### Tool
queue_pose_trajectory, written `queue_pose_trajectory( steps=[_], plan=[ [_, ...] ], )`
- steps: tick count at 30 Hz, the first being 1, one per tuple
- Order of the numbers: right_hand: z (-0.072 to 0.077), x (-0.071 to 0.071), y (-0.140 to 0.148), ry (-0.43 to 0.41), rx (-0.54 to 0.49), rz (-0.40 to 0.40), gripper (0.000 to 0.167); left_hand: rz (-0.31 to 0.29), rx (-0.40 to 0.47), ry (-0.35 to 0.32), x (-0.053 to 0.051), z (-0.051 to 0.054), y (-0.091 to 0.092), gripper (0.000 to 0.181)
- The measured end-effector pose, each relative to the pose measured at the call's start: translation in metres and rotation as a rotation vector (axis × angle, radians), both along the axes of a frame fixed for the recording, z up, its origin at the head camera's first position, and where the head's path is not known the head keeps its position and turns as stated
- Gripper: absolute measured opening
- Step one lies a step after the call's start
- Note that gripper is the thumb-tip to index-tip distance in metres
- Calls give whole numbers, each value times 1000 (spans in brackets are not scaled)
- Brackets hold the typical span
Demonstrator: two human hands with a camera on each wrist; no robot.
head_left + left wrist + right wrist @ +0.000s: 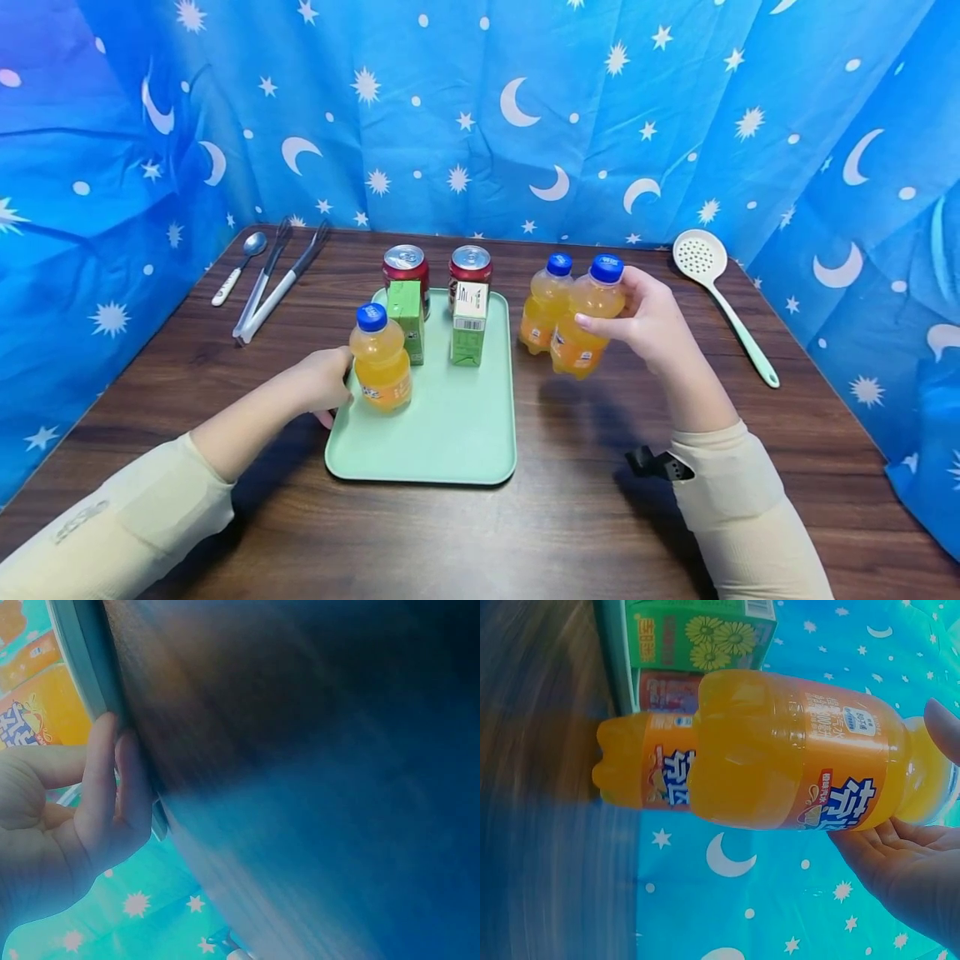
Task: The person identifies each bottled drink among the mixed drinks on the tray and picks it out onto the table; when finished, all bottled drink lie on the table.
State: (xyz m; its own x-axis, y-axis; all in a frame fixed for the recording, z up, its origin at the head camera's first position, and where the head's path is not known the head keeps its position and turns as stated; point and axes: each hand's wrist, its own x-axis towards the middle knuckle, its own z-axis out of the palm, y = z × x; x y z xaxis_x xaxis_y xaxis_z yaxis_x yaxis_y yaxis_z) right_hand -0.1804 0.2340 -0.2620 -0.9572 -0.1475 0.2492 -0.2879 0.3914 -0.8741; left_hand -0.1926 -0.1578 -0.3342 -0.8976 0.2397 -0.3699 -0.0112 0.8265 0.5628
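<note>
My right hand (651, 321) grips an orange soda bottle (587, 329) with a blue cap near its upper part, thumb in front. The bottle is upright, its base just above the table. Right behind it stands a second orange soda bottle (547, 304), also seen in the right wrist view. At the left rim of the pale green tray (450, 442), my left hand (324, 382) holds the edge; the left wrist view shows its fingers (101, 761) against the rim. On the tray, beside that hand, stands a third orange soda bottle (381, 362).
Two green drink cartons (407, 321) stand on the tray, with two red cans (471, 265) at its far end. A spoon (238, 268) and tongs (281, 283) lie at left. A slotted skimmer (723, 292) lies at right. A blue curtain (480, 125) hangs behind the table.
</note>
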Motion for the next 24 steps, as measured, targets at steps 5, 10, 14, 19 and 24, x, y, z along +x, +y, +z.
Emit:
queue_pose_trajectory(
  steps=[5, 10, 14, 19, 24],
  plan=[
    [0, 1, 4, 6, 31, -26, 51, 2, 3, -3, 1, 0, -1, 44],
    [0, 0, 7, -7, 59, -53, 53, 2, 1, 1, 1, 1, -1, 42],
    [-1, 0, 9, -39, 58, -75, 55, -2, 3, 7, 2, 1, -1, 43],
    [-2, -1, 11, -56, 70, -91, 58, 7, 7, 1, 1, 0, -1, 46],
    [-3, -2, 12, -55, 75, -100, 60, 11, 11, -2, 1, 0, -1, 51]
  ],
)
